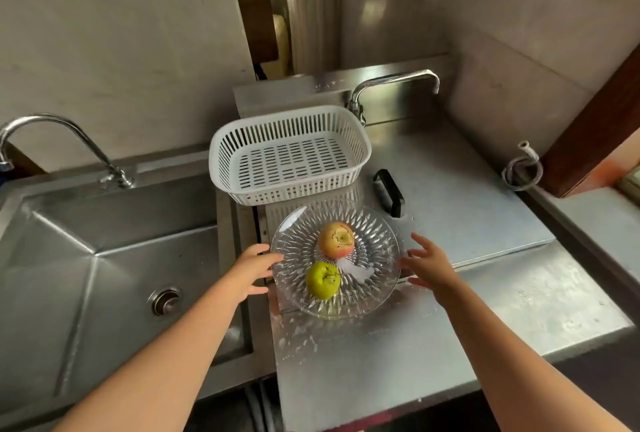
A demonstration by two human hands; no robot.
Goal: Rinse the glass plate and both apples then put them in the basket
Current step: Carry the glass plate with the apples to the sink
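I have my left hand [251, 270] and right hand [427, 267] spread, holding nothing, flanking the clear ribbed glass plate [374, 230] just in front of the white slotted plastic basket [289, 154]. My worry: the 2 loose apples, red-yellow [336, 240] and green [322, 279], rolling off if I tilt it while lifting.

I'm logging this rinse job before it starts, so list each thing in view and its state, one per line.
Glass plate: on the counter, holding both apples.
Red apple: on the plate, stem up.
Green apple: on the plate, nearer the person.
Basket: upright, empty.
Sink: no water running.
Left hand: open, at the plate's rim.
Right hand: open, beside the plate.
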